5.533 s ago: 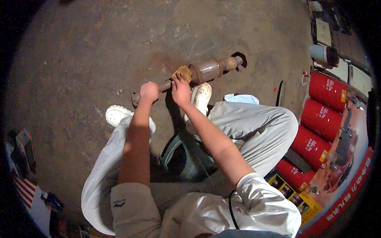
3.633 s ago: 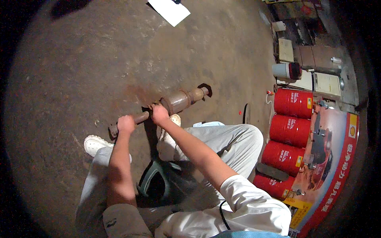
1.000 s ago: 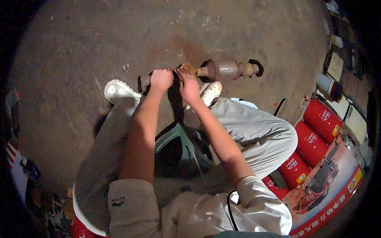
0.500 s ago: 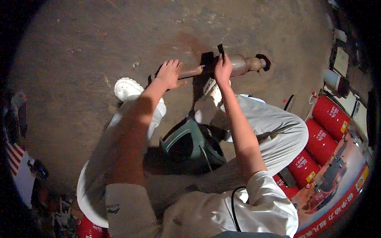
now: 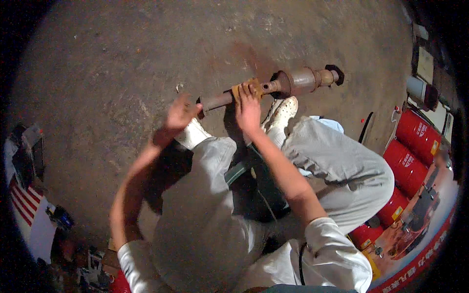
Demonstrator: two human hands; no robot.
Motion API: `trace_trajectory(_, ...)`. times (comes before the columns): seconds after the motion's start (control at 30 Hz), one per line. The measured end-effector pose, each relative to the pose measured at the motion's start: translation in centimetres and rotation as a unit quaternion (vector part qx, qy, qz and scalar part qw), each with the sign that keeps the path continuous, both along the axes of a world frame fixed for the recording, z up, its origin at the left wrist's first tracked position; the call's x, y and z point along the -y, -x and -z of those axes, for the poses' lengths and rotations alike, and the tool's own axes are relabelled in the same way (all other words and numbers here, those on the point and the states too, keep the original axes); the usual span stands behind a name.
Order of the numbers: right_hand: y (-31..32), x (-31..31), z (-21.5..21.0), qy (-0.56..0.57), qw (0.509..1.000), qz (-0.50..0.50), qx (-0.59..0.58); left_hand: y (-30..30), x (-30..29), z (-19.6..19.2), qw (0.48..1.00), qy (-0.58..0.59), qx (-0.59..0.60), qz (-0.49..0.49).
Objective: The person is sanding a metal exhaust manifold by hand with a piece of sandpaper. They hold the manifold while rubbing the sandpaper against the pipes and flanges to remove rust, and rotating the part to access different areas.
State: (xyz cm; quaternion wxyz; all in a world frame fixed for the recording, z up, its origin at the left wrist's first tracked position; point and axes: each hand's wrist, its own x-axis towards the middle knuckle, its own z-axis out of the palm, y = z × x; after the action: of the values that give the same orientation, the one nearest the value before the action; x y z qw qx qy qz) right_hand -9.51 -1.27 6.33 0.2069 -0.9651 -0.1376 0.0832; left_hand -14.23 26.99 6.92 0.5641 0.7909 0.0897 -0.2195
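A rusty exhaust pipe (image 5: 215, 101) with a thick catalytic-converter-like canister (image 5: 302, 81) lies across the floor in front of my feet. My right hand (image 5: 248, 111) is closed over the pipe's middle, pressing a tan, sandpaper-like sheet (image 5: 256, 88) onto it. Just right of the sheet, a small round port shows on the pipe. My left hand (image 5: 180, 116) is by the pipe's left end, thumb apart from the fingers and close to the end flange. Motion blurs its fingers, and whether it touches the metal is unclear.
My white clogs (image 5: 285, 111) stand close to the pipe. Between my legs is a dark green, hollow object (image 5: 239, 172), partly hidden. Red drums (image 5: 416, 129) line the right side beside a printed panel. A red-and-white striped thing (image 5: 24, 200) is at far left.
My left hand has come off the pipe's top toward its left end and nearer me. My right hand has shifted left; a dark strip stood up from it before, and the tan sheet now shows on the pipe.
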Motion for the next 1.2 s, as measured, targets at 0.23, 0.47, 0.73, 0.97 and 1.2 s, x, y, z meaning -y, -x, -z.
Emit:
trace_trajectory(0.23, 0.5, -2.0, -1.8, -0.019, 0.997, -0.022, -0.070, 0.2, 8.4, 2.1, 0.989, -0.082, 0.093, -0.077)
trace_trajectory(0.47, -1.5, 2.7, -2.1, 0.016, 0.989, -0.097, -0.108, 2.1, 9.7, 2.3, 0.992, -0.092, 0.040, -0.080)
trace_trajectory(0.73, 2.8, -2.0, -1.4, 0.010, 0.992, -0.115, -0.057, 2.8, 10.5, 3.7, 0.984, -0.148, 0.077, -0.057)
trace_trajectory(0.97, -0.2, 1.1, -2.1, 0.080, 0.990, -0.056, 0.104, 3.0, 9.8, 1.9, 0.979, -0.174, 0.077, -0.068)
trace_trajectory(1.2, 2.2, -0.6, -3.3, 0.030, 0.977, -0.157, -0.144, 3.3, 9.4, 1.4, 0.981, -0.161, 0.078, -0.080)
